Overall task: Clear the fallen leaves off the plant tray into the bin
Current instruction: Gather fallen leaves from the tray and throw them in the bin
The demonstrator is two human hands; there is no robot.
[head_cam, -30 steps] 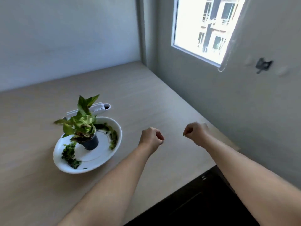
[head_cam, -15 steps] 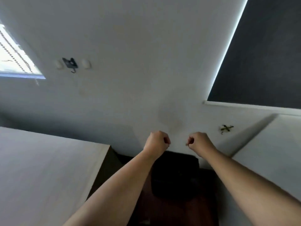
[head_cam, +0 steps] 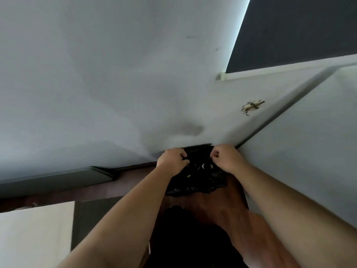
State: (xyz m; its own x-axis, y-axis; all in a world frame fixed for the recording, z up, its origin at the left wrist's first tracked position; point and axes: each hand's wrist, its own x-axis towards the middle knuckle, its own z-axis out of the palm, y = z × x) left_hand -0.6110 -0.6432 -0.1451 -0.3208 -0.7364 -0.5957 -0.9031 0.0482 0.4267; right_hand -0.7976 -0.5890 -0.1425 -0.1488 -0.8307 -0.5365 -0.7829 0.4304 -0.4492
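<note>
The bin stands on the floor against the wall, lined with a crinkled black bag, and a small yellow-green scrap lies inside it. My left hand hovers over the bin's left rim, clenched in a fist. My right hand is over the right rim, fingers pinched together. Only dark slivers show between the fingers of each hand, so the leaves in them are mostly hidden. The plant tray is out of view.
A pale table corner sits at the lower left. A white wall rises behind the bin, and a white panel closes in on the right. The floor is dark brown. A dark blind hangs at the upper right.
My view swung from the table and plant tray to the right and down to the floor. Both clenched hands have dropped to the bin's opening.
</note>
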